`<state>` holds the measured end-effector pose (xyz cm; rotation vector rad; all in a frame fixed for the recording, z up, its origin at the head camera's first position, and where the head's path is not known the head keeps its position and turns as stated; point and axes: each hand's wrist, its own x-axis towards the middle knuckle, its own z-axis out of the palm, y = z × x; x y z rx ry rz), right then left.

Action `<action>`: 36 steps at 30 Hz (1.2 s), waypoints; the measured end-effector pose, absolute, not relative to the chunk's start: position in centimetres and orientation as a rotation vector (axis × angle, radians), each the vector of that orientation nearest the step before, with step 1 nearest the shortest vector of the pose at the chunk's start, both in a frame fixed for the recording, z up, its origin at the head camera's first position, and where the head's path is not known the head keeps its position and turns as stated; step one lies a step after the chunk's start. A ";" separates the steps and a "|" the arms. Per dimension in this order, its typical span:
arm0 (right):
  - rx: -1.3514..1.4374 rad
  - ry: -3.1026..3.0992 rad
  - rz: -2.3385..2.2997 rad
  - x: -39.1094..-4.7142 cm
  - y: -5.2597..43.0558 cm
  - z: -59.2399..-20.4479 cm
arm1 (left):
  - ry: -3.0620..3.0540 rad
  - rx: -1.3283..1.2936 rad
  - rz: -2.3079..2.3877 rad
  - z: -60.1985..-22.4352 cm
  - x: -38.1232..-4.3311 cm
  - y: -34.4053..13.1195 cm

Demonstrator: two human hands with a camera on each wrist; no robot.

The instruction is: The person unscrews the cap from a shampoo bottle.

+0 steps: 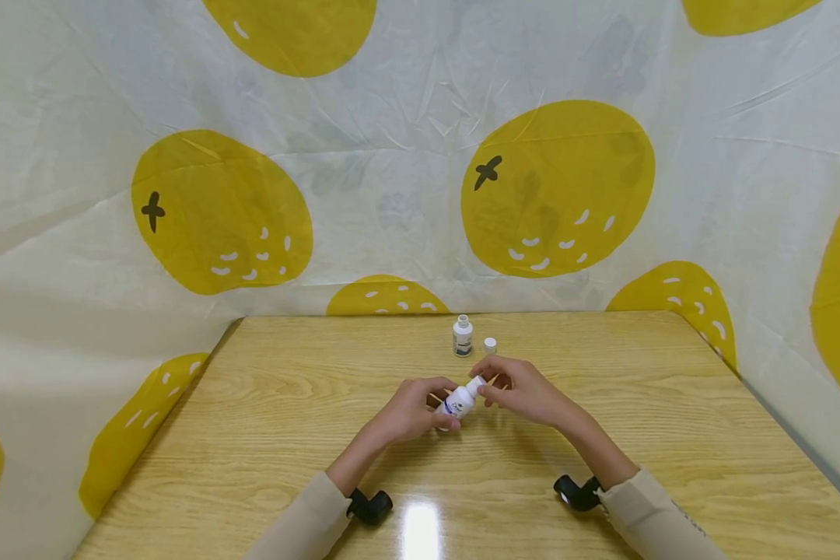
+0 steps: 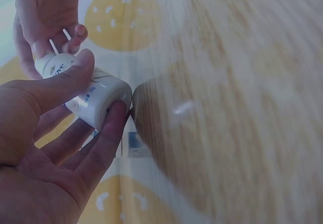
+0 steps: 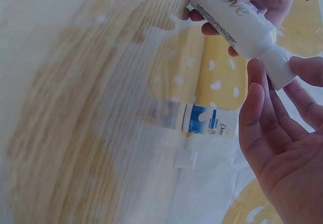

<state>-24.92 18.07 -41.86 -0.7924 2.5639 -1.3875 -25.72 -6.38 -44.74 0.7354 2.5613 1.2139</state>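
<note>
My left hand grips a small white Dove bottle around its body, thumb on one side and fingers beneath. The bottle leans, its cap end pointing up and to the right. In the left wrist view a finger lies across the bottle's base, close over the table. My right hand pinches the white cap at the bottle's neck between thumb and fingers. Behind the hands a second white bottle stands upright with its neck bare. Beside it on the right lies a loose white cap.
The wooden table reaches back to a hanging white cloth with yellow fruit shapes. Cloth also hangs along both sides. A black wrist camera sits at the left sleeve, another black camera at the right sleeve.
</note>
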 end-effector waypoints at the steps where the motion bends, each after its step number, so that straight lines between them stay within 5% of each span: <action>1: -0.803 2.561 -1.390 -24.9 18.1 -41.9 | 2.560 0.739 1.216 -44.8 -25.7 -6.4; 36: -0.800 2.537 -1.343 -24.7 18.3 -41.5 | 2.561 0.769 1.228 -44.8 -25.7 -6.4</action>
